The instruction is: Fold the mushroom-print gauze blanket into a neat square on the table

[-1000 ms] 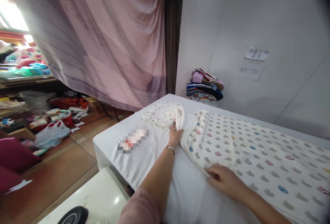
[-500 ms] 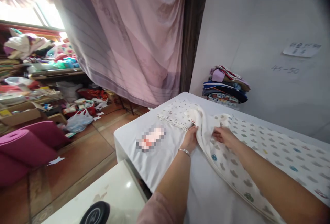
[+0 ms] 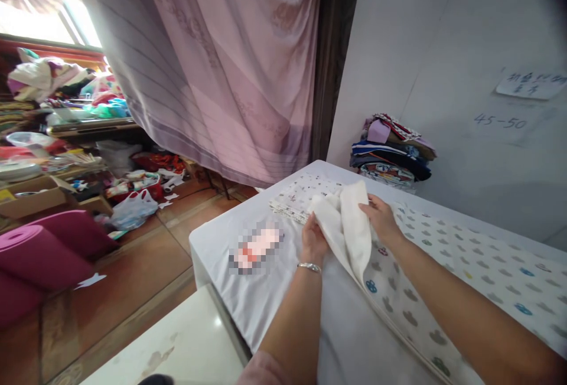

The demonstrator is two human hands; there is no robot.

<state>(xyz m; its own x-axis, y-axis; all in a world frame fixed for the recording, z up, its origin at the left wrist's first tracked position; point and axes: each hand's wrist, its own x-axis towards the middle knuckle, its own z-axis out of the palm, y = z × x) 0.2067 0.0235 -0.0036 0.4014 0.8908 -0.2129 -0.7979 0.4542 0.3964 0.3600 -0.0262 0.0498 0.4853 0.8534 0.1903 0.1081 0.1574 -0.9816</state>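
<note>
Pale grey wall [image 3: 407, 54], pinkish curtain [image 3: 221, 66], brown tiled floor [image 3: 137, 267], bright window [image 3: 33, 22] at far left.

The left hand [image 3: 315, 240] and right hand [image 3: 381, 219] hold the folded-back end of a patterned cloth [image 3: 460, 243].

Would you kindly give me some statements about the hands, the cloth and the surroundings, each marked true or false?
1. The left hand and the right hand both hold the patterned cloth. True.
2. The bracelet is on the right wrist. False: it is on the left wrist.
3. A pink curtain hangs left of the folded fabric pile. True.
4. The handwritten numbers on the wall read 60-70. False: they read 45-50.
</note>
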